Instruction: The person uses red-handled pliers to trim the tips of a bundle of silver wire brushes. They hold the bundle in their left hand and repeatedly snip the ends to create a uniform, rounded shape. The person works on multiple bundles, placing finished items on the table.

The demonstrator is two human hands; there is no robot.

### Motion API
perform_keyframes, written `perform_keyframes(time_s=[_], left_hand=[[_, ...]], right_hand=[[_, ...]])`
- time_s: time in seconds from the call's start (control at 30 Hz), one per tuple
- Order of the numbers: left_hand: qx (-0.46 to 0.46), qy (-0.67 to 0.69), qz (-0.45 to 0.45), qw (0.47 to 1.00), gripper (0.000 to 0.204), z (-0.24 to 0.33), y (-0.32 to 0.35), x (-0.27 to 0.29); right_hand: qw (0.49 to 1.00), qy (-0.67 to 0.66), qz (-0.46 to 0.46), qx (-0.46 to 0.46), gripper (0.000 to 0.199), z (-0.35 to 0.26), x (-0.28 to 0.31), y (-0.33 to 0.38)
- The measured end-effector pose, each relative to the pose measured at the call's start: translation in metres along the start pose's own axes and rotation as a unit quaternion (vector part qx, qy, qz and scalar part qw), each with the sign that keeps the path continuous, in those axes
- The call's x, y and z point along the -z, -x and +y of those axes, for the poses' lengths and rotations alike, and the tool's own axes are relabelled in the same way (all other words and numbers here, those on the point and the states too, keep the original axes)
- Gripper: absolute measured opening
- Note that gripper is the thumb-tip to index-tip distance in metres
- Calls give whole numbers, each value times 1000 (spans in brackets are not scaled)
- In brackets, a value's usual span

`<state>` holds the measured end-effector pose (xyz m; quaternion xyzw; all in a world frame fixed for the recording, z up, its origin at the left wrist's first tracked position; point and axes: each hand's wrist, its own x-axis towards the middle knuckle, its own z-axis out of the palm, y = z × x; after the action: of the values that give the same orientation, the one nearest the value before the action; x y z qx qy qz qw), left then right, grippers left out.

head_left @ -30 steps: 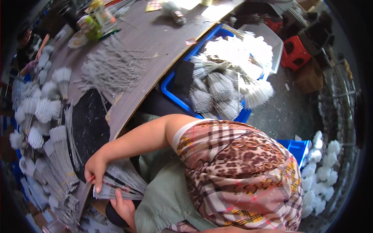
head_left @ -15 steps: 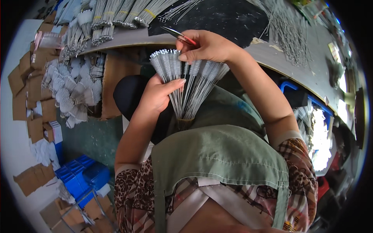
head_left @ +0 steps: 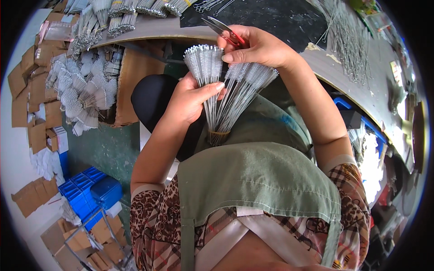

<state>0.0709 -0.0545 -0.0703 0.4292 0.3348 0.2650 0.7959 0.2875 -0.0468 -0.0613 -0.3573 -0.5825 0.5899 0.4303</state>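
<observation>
A bundle of thin wire brushes (head_left: 246, 83) fans out above my lap, bristle ends up. A yellowish band (head_left: 219, 133) gathers its wire ends at the bottom. My left hand (head_left: 192, 97) is closed round the left part of the bundle, its thumb lying across the wires. A gap parts that cluster from the brushes on the right. Over the bristle tips, my right hand (head_left: 260, 47) grips red-handled scissors (head_left: 233, 37), their blades apart and pointing up and left. Its thumb and fingertips are close to the tips; whether they touch any brush I cannot tell.
Banded brush bundles (head_left: 122, 20) lie at the workbench's (head_left: 149, 30) far left, and loose wires (head_left: 343, 40) at its right, past a black mat (head_left: 266, 22). More brushes fill a cardboard box (head_left: 131, 90) below. Blue crates (head_left: 88, 194) stand on the floor at left.
The scissors blades show wider apart, and the right hand has shifted slightly up and right. The gap in the brush fan shows more clearly. The whole view has shifted a little.
</observation>
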Motion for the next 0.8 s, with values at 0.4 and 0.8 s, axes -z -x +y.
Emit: perform_keyframes(time_s=[0.4, 0.8], left_hand=[[-4, -43, 4, 999, 28, -4, -2, 6], [2, -19, 10, 1000, 30, -3, -3, 2]], right_hand=[[998, -53, -21, -5, 25, 3, 1, -2], [999, -25, -21, 12, 20, 1, 0, -2]])
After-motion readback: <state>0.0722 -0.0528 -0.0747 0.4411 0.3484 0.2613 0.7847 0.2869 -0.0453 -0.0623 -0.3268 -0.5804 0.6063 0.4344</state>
